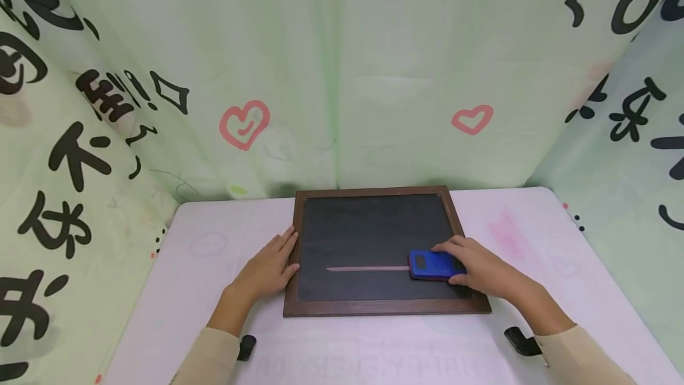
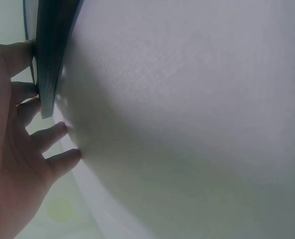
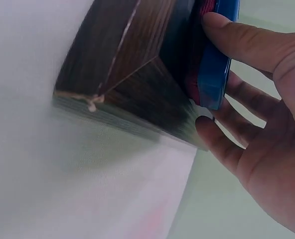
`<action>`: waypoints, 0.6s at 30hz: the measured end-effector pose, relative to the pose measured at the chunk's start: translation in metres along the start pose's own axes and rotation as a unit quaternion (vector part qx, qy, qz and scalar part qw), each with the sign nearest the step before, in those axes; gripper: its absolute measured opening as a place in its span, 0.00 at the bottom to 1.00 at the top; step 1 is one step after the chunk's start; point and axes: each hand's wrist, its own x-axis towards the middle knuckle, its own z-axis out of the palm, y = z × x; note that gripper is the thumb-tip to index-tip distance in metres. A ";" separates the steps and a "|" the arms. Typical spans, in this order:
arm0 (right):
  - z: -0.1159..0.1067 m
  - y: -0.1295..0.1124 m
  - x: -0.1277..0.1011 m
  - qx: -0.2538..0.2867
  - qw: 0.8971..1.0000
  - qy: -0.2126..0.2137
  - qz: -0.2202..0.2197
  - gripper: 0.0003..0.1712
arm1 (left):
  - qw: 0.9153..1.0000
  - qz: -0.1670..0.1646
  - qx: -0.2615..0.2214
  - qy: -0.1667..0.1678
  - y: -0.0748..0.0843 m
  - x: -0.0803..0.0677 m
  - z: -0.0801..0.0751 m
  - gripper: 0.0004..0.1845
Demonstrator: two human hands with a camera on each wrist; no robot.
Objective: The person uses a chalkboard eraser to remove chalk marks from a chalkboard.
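The right hand [image 1: 481,266] grips the blue eraser [image 1: 434,265] on the chalkboard [image 1: 374,242]; a chalk line [image 1: 366,268] runs beside it. The left hand [image 1: 267,269] lies flat, fingers straight, against the chalkboard's left frame, near the counter's [image 1: 214,242] back edge.

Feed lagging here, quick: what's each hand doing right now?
Left hand: open, flat against the chalkboard frame's left edge.
Right hand: gripping the blue eraser on the board.

Pale green printed curtains [image 1: 374,76] enclose a white table [image 1: 214,242].
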 end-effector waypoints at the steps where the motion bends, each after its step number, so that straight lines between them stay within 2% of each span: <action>1: 0.000 -0.001 0.000 0.000 1.000 0.001 -0.001 0.33 | 1.000 0.000 0.000 0.001 0.000 0.000 0.000 0.39; 18: 0.003 -0.015 0.007 -0.008 1.000 0.000 -0.020 0.34 | 1.000 0.003 0.007 0.001 -0.001 0.000 0.000 0.39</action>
